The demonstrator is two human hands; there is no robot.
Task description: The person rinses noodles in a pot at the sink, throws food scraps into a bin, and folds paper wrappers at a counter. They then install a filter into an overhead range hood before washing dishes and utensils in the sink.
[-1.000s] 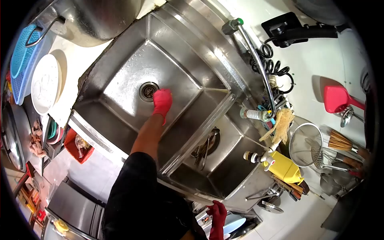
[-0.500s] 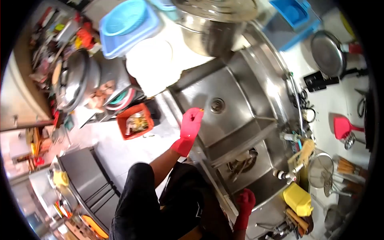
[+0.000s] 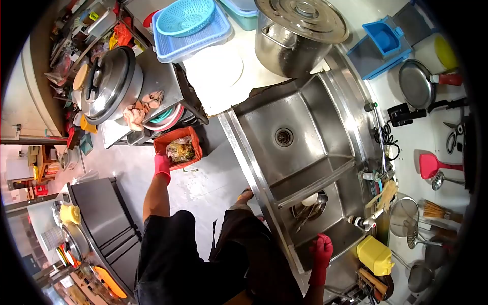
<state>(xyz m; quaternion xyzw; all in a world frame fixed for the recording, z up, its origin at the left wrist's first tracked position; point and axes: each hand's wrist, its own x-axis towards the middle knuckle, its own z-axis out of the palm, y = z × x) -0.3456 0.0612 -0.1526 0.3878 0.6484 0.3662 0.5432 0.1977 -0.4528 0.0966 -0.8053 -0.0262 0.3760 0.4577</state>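
Note:
My left hand [image 3: 162,163], in a pink-red rubber glove, is at the near left rim of a red-orange waste bin [image 3: 195,141]. Its fingers blend into the bin's edge and are mostly hidden. Crumpled plastic and food scraps [image 3: 180,150] lie inside the bin. My right hand [image 3: 322,248], gloved in the same red, hovers over the near end of the smaller sink basin [image 3: 333,216]. Its fingers are curled in, with nothing showing in them. Behind it in that basin sit a pan or bowl and a ladle-like utensil [image 3: 305,217].
The larger sink basin [image 3: 259,147] has a round drain [image 3: 283,136]. A lidded steel stockpot [image 3: 284,51] stands behind it, beside blue baskets [image 3: 190,38]. A faucet [image 3: 362,222] and yellow jug [image 3: 375,255] are at the right. A big lidded pot [image 3: 112,86] stands left.
My left hand has swung left from over the large basin to the waste bin; a small orange bit showed at its fingertips before. My right hand has risen slightly. The view has shifted.

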